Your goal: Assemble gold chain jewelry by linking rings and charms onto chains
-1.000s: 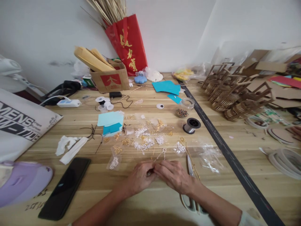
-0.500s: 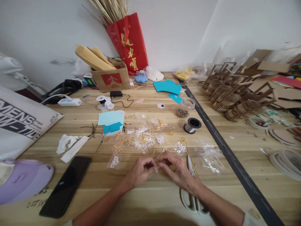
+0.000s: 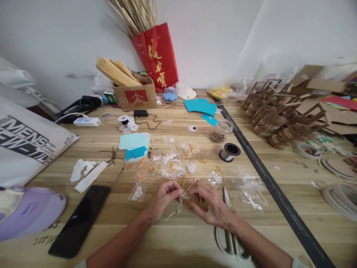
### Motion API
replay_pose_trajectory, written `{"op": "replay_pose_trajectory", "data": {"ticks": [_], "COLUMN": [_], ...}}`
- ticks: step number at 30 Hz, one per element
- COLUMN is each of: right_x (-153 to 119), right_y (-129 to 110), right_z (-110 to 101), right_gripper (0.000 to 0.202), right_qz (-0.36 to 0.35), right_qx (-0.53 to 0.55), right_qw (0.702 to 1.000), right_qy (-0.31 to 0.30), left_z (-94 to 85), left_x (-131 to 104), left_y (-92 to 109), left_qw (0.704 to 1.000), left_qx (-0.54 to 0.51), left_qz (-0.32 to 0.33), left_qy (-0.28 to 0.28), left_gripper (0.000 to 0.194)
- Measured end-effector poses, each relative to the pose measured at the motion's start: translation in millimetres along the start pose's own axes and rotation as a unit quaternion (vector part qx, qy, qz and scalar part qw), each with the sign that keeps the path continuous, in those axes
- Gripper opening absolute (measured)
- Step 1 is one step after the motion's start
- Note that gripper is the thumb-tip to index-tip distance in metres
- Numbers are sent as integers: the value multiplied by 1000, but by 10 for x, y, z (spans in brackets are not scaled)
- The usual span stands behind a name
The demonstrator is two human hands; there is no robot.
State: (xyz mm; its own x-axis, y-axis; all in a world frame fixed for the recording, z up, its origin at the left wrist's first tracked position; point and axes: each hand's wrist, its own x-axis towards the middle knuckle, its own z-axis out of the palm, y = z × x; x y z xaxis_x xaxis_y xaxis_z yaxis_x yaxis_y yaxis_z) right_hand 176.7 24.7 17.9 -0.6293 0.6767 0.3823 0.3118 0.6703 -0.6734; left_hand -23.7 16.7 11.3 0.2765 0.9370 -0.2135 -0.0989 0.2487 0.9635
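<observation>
A thin silver chain (image 3: 176,211) hangs from the fingertips of my left hand (image 3: 166,198), which pinches it between thumb and index finger. Its loose end dangles toward the tabletop, and another stretch runs up to a small ring just beyond my right fingertips. My right hand (image 3: 209,203) is close on the right, thumb and fingers apart; whether a fingertip touches the chain I cannot tell. Scissors (image 3: 229,238) lie partly under my right wrist, beside a gold chain (image 3: 224,182). Small silver findings (image 3: 174,171) and gold findings (image 3: 153,168) are spread in front of my hands.
A wire spool (image 3: 230,152), clear plastic bags (image 3: 251,190) and a bead jar (image 3: 218,136) stand or lie to the right. A black phone (image 3: 79,221) is on the left. Brown woven baskets (image 3: 284,111) crowd the far right. Blue cards (image 3: 135,145) lie left of the findings.
The right thumb and fingers have spread and drawn away from the left fingertips. More of the silver chain now shows, dangling below the left hand. The view has shifted slightly.
</observation>
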Motion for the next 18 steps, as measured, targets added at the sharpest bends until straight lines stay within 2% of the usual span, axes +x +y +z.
{"op": "replay_pose_trajectory", "data": {"ticks": [3,6,10,15,18], "right_x": [-22,-37,-18,24,5], "right_y": [36,71,60,10,24], "right_z": [26,43,27,-5,11], "right_gripper": [12,3,11,15,17], "right_qz": [5,8,9,2,-6], "right_qx": [-11,17,39,42,9], "right_qw": [1000,1000,999,999,999], "right_qy": [-14,-21,-25,5,37], "left_z": [-2,-5,1,27,33], "left_x": [6,11,4,-3,2], "left_y": [-12,-35,-32,5,-24], "left_qw": [1000,1000,1000,1000,999], "left_qx": [0,-4,-4,10,45], "left_qz": [1,6,4,-6,0], "left_qy": [8,11,1,-1,-9], "left_gripper": [21,21,22,26,27]}}
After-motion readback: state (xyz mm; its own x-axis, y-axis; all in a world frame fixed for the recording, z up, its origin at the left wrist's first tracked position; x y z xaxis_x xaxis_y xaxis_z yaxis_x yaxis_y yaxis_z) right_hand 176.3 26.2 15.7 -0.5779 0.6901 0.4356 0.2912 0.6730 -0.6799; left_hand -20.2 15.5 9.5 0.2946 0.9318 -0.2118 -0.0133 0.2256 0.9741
